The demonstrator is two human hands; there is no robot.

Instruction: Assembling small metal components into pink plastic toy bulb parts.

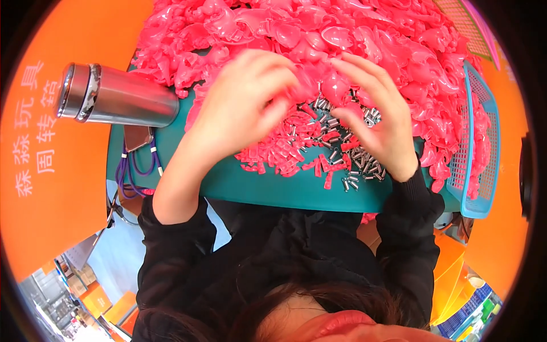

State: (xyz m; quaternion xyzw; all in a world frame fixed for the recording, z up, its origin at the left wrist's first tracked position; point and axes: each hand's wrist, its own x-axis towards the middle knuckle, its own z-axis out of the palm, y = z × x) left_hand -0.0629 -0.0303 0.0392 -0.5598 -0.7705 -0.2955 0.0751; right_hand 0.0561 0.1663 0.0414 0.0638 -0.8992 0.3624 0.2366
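Fingers (373,69) on the right hand (386,122) curve apart beside a pink shell (335,85) between both hands; the left hand's (238,102) are blurry, can't tell if they're gripping. Can't tell what's finished, but a huge pink heap (279,28) sits loose on the table (256,191). Shell's long axis? Unclear, honestly; nearby metal pins (367,165) point everywhere.

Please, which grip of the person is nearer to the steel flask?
The left grip. It is to the right of the steel flask, apart from it. The right grip is farther right, by the small metal cylinders.
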